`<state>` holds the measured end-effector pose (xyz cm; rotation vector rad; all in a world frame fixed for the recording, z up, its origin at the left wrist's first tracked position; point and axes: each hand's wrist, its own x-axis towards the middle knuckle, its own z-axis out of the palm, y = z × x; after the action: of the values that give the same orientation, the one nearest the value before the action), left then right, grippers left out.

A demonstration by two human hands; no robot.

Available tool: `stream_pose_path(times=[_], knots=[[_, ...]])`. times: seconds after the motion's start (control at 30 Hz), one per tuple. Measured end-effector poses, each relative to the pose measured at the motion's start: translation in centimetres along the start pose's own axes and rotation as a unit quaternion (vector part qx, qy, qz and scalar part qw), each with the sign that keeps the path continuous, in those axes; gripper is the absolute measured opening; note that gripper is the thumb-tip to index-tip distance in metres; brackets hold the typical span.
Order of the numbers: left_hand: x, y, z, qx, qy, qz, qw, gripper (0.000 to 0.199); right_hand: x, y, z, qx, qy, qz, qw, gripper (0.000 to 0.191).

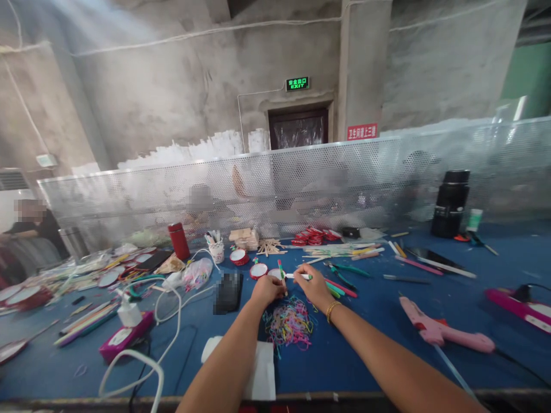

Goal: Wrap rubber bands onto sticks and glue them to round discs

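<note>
Stick, green and red toward its far end, is in my left hand, around mid-width of the blue table. From my end of the feed, near to far: white paper at the front edge, partly under the left forearm; then a tangled pile of multicoloured strands just this side of both hands. Pink glue gun lies well off to the right. Left-hand fingers are closed around the stick; right hand pinches a white marker, one end at the stick, contact I can't confirm. Red and green pens sit beside the right hand, teal-handled pliers past them. Red-rimmed discs just beyond the left hand, then a pen cup and, behind everything, a perforated metal screen.
</note>
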<state>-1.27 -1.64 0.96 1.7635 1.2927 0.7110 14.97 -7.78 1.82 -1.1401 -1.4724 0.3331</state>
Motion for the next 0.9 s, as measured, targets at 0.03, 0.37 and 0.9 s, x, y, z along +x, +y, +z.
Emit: stream_pose_path(times=[0.03,0.37,0.9], knots=[[0.01,-0.01,0.03,-0.011,0.0,-0.003,1.0,0.013,-0.01,-0.04,-0.02,0.002,-0.001,-0.001,1.0,0.016],[-0.22,0.3,-0.11,0.013,0.004,-0.007,1.0,0.014,0.01,-0.31,-0.27,0.004,-0.005,0.009,1.0,0.017],[0.11,-0.14,-0.06,0.018,0.006,0.0,1.0,0.013,0.0,-0.57,-0.37,-0.001,0.002,0.01,1.0,0.017]])
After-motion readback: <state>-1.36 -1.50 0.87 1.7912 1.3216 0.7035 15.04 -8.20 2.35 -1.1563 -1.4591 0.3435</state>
